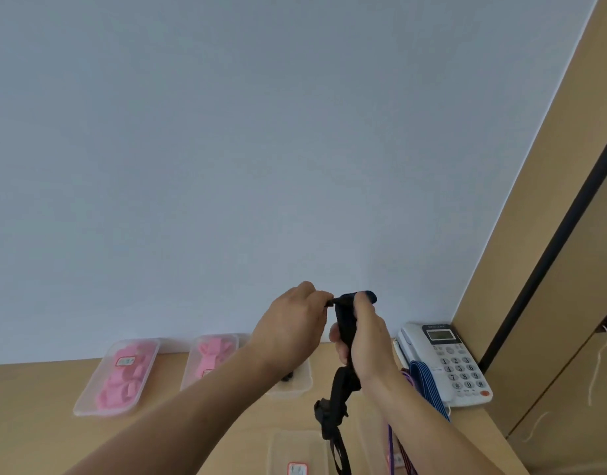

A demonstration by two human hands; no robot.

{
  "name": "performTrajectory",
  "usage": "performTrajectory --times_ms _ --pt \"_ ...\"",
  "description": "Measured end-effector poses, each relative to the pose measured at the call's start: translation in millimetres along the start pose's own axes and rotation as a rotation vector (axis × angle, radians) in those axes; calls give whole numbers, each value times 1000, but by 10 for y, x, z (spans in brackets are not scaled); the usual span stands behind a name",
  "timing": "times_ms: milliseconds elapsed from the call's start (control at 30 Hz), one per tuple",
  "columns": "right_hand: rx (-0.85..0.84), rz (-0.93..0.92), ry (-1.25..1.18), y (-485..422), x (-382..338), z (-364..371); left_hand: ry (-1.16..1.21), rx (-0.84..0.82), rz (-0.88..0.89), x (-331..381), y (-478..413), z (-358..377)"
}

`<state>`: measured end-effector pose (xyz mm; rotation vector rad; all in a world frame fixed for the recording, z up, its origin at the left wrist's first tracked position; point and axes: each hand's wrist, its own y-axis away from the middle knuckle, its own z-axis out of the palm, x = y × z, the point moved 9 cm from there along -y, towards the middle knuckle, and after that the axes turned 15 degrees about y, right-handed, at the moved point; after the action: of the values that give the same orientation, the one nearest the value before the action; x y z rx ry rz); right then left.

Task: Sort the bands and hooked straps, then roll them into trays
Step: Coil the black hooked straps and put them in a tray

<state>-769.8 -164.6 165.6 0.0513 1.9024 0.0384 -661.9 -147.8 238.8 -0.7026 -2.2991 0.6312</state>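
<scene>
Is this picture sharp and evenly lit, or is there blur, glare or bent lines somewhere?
Head view: soft, even light, with no glare or hard shadows on the wall. Head view: the dark strip at the right slants strongly, likely from the wide lens. Head view: slightly soft overall; the phone keys can be read, the tray label cannot.

We are looking at a big pale blue wall (226, 149) that is filling most of the view. A light brown table (38, 423) is sitting below it, close to us. A white phone (446, 361) is lying on the table at the far right, up against the wall. It is showing a small screen, number buttons and one red button. To the right, a tall brown wooden panel (535, 214) is standing, with a black strip (552, 249) running down it. A thin white string (596, 368) is hanging there.
</scene>
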Motion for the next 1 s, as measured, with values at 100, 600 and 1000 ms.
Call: performTrajectory --times_ms 100,600,1000 --pt "-2 51 -115 -54 11 -19 -186 52 281 141 95 36" --pt "-7 -83 -125 -90 43 -93 1100 -189 -656 -499 295 405" --pt "-191 107 -15 -41 226 146 -356 -261 145 -207 282 267"
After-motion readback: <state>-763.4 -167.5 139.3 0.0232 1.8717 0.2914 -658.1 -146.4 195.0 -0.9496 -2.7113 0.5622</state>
